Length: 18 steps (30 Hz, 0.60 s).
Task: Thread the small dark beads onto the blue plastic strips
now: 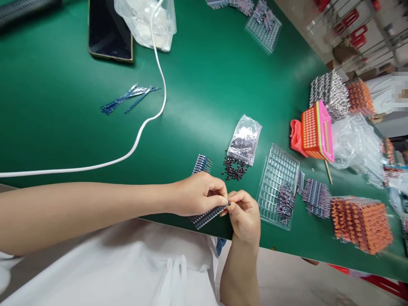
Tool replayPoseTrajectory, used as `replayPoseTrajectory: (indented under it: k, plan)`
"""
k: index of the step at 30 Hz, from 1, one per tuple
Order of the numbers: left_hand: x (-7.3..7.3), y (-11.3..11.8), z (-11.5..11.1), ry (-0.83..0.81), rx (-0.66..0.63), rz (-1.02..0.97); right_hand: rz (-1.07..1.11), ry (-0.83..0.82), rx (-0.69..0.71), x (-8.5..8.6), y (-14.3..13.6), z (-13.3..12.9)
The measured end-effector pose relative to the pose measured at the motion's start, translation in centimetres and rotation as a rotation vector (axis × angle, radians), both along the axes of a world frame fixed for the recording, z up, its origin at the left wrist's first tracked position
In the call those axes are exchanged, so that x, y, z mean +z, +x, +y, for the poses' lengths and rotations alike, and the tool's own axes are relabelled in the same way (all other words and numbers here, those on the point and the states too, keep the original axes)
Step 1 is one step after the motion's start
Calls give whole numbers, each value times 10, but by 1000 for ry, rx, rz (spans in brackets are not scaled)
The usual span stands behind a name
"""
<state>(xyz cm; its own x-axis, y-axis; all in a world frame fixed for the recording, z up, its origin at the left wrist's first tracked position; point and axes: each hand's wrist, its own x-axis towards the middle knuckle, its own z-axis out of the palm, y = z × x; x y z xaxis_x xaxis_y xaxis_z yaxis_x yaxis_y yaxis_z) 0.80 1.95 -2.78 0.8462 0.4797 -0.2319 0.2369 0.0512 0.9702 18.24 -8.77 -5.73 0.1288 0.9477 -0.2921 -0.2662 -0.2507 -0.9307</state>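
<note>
My left hand (199, 195) is closed, its thumb and fingertips pinched at the end of a dark strip (208, 217) of small parts. Touching that same end, my right hand (245, 212) also pinches, its fingertips against those of the left. Part of the strip is hidden under my left hand. Just beyond the left hand lies a blue strip with thin pins (202, 164). A clear plastic bag (245, 139) rests beside a pile of small black beads (235, 168). To the right is a clear compartment tray (270, 182) with a heap of small pinned parts (285, 203).
A white cable (140, 138) curves across the green table (197, 97). A phone (110, 32) and a plastic tub (159, 25) stand at the back left. On the right are an orange basket (310, 131), clear bags (357, 142) and orange stacked parts (361, 223).
</note>
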Motion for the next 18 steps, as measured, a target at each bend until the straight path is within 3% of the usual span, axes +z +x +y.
replayPoseTrajectory:
  k: [5, 11, 18]
  plan:
    - [0, 1, 0, 20, 93, 18, -153, 24, -126, -1, 0, -2]
    - [-2, 0, -2, -18, 63, 17, -306, 85, -143, -4, 2, -3]
    - [-2, 3, -1, -110, 140, 74, -366, 76, -170, 1, -6, 0]
